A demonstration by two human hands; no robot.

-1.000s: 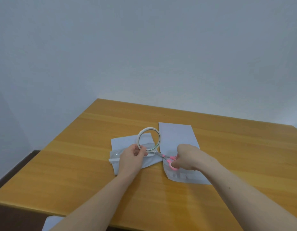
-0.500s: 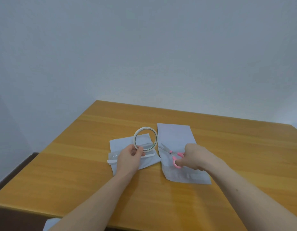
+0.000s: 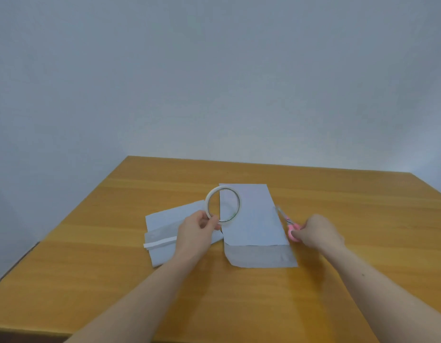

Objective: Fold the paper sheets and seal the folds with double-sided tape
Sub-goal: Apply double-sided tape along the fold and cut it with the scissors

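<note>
- Wooden counter (image 3: 362, 206), honey-coloured with a glossy top, carries everything; both bare forearms reach in from the near edge.
- Right-hand paper sheet (image 3: 251, 219) lies flat near the middle, long side running away from the viewer, with a darker folded band (image 3: 260, 256) across its near end.
- Left-hand paper sheet (image 3: 165, 224) lies at an angle just beside it, their near corners almost touching; a narrow white tape strip (image 3: 160, 243) crosses its near part and sticks out past its left edge.
- The left hand (image 3: 196, 233) rests over that sheet, thumb and fingers pinching the lower rim of the tape roll (image 3: 223, 204).
- The roll is held upright above the gap between the two sheets, its open ring facing the viewer.
- The right hand (image 3: 317, 232), fingers curled, grips the pink handles of the scissors (image 3: 288, 222) just beside the right sheet's right edge.
- The blades point away, low over the wood; whether they touch it cannot be told.
- A pale blank wall (image 3: 214, 82) rises behind the far edge.
</note>
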